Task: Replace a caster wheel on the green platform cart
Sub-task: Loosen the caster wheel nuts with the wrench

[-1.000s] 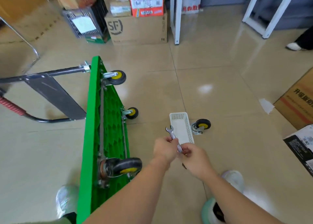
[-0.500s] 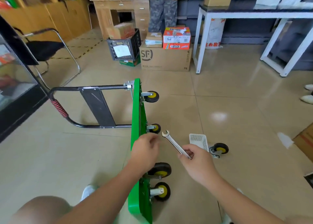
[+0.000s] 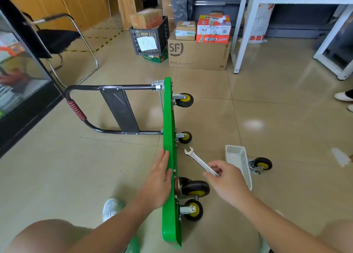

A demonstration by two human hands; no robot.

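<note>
Now wrench (image 3: pixel 198 162) juts from pinching right hand (image 3: pixel 227 180) toward cart (image 3: pixel 169 119) under flat left hand (image 3: pixel 158 182)

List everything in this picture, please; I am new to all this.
green platform cart: one, green, tipped on its edge on the floor
mounted casters: four, black with yellow hubs, on the cart's underside, facing right
basket: one, white, on the floor right of the cart
loose caster: one, black and yellow, on the floor beside the basket
wrench: one, silver, held right of the cart
SF box: one, brown, on the floor at the back
crate: one, black, left of the SF box
chair: one, black, far left
left hand: flat against the cart
right hand: pinches the wrench
</note>
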